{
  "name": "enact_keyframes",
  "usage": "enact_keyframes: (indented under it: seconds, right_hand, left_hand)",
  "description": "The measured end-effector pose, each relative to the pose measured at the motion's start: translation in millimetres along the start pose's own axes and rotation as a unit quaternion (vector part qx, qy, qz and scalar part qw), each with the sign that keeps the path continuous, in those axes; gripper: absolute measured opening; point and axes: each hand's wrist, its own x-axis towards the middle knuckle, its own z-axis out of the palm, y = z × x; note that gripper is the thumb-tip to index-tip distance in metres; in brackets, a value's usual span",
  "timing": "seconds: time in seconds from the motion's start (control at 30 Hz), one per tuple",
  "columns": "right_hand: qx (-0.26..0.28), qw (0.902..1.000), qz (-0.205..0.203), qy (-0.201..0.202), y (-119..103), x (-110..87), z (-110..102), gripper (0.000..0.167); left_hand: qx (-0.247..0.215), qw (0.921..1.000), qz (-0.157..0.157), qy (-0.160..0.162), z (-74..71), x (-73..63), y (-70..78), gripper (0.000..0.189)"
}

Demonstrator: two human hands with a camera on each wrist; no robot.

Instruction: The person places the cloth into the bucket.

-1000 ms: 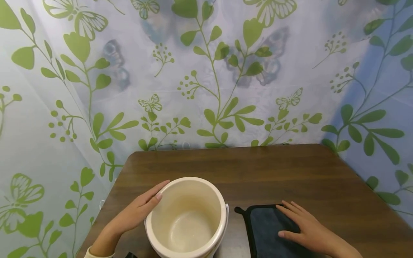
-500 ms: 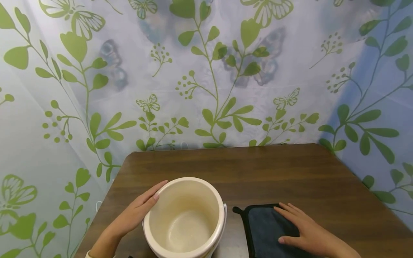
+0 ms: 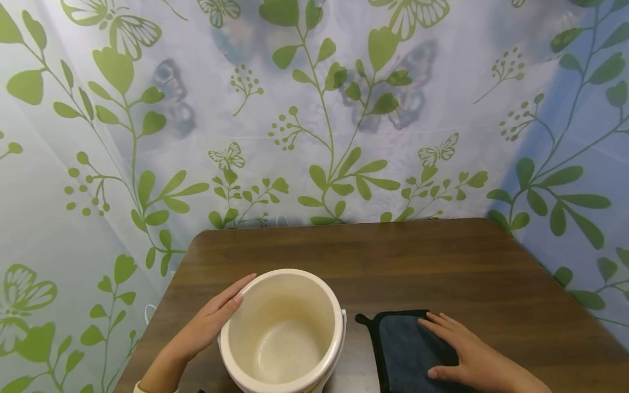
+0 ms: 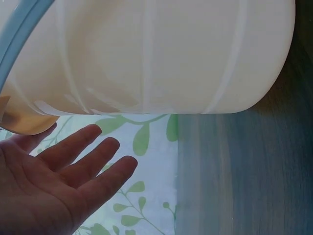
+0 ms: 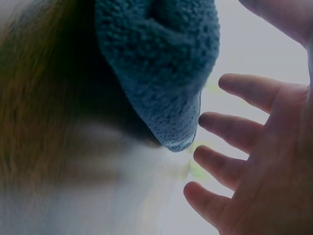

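Observation:
A cream-coloured plastic bucket [image 3: 282, 333] stands upright near the front of the table, its open mouth facing up and nothing visible inside. My left hand [image 3: 206, 322] rests at its left rim with fingers extended. In the left wrist view the bucket's ribbed wall [image 4: 146, 54] fills the top, and the left hand's [image 4: 68, 181] straight fingers lie beside it. Right of the bucket lies a dark blue-grey cleaning cloth [image 3: 408, 346] with black edging and a hanging loop. Fingers spread, my right hand [image 3: 472, 349] is over its right side; the right wrist view shows the cloth's fuzzy fold [image 5: 161, 73] close to the fingertips.
The brown wooden table [image 3: 373, 256] stretches back to a white curtain [image 3: 275, 147] printed with green leaves and butterflies. The bucket's white handle [image 3: 343, 322] hangs by its right side, near the cloth's loop.
The bucket and left hand keep their places. The right hand has shifted very slightly to the right over the cloth; the whole view has swayed a little.

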Motion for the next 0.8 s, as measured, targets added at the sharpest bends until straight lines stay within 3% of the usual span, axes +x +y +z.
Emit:
enact_keyframes:
  seconds: [0.5, 0.8]
  right_hand:
    - [0.021, 0.9992, 0.01, -0.033, 7, -2.3, 1, 0.096]
    - [-0.042, 0.9989, -0.006, -0.019, 11, -2.0, 5, 0.098]
  left_hand:
    - [-0.052, 0.9985, -0.019, 0.0, 3.8, -1.1, -1.6, 0.049]
    - [-0.062, 0.9979, -0.017, 0.005, 4.8, -0.9, -3.9, 0.05]
